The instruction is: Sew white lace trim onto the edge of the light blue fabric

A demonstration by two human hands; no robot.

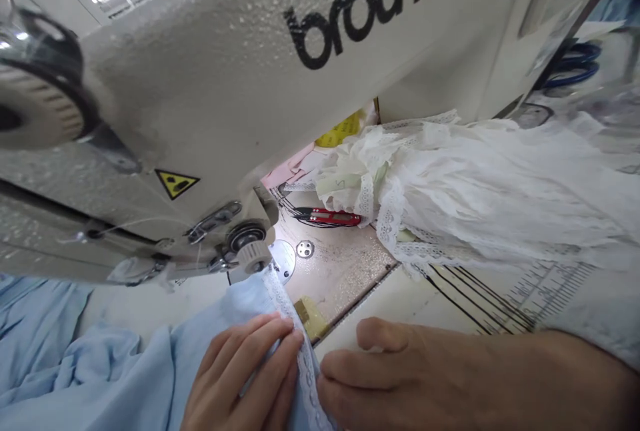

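Light blue fabric (145,378) runs up to the needle area of a sewing machine (240,104), with white lace trim (309,384) along its right edge. My left hand (250,371) lies on the fabric, fingers stretched out and fairly flat, fingertips beside the lace. From the right comes my right hand (425,378), its fingers curled and closed at the outer edge of the lace; its thumb is hidden. The upper end of the lace reaches the round metal needle plate (283,261). The needle and presser foot are hidden behind the machine head.
A heap of white lace-edged fabric (475,184) covers the bed at right. Red-handled thread snips (333,217) lie beside it. A yellowish block (311,318) sits near my left fingertips. More blue fabric (40,331) is bunched at left. Ruler markings (545,291) show on the table.
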